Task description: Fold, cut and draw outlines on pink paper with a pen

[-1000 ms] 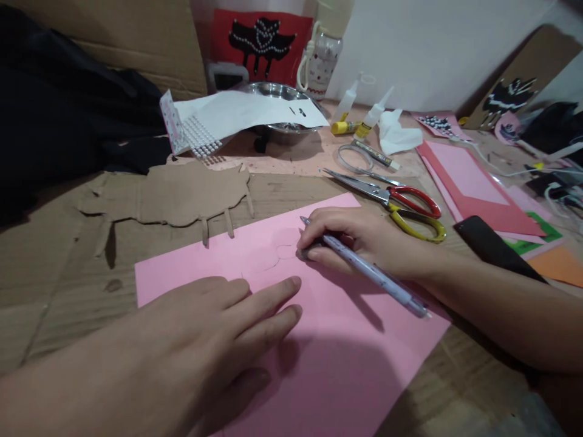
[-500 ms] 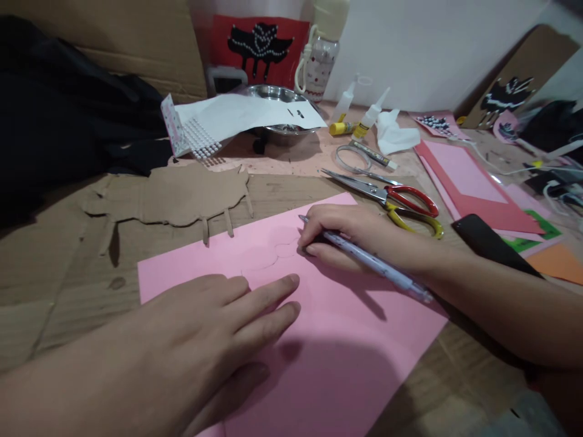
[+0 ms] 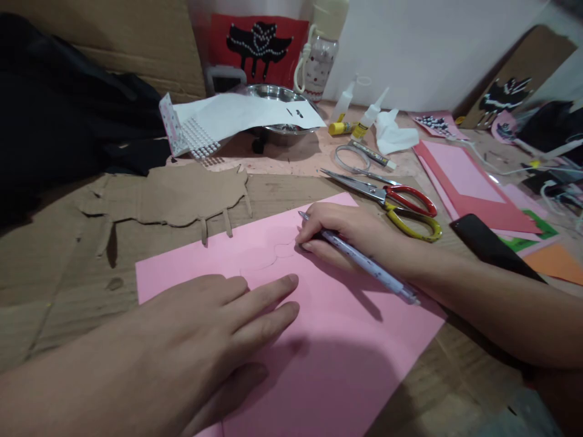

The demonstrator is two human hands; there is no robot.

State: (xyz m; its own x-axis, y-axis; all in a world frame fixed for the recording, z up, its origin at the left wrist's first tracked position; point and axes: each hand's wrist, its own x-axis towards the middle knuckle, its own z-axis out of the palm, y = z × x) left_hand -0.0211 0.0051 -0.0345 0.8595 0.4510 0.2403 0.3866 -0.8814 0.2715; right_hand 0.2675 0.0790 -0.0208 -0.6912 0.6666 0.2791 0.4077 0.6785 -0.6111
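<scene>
A sheet of pink paper [image 3: 337, 352] lies at a slant on the cardboard in front of me. My left hand [image 3: 223, 328] rests flat on it with the fingers spread. In my right hand [image 3: 341, 233] is a pale blue pen [image 3: 371, 266], pinched near its lower end, with its writing tip hidden by the fingers. A thin wavy line [image 3: 266, 265] is drawn on the paper between the two hands. Just beyond the sheet, a cut-out cardboard shape [image 3: 182, 194] with thin legs lies to the left.
Scissors [image 3: 385, 197] with red and yellow handles lie behind my right hand. A black flat object [image 3: 492, 246] sits beside my right forearm. Glue bottles [image 3: 367, 118], a steel bowl [image 3: 277, 92] and a sheet of pearl beads [image 3: 200, 138] stand farther back. Pink and red papers [image 3: 478, 182] lie right.
My right hand and the pen have shifted very slightly left, and the pen's back end has swung a little left. The left hand stays in place on the paper.
</scene>
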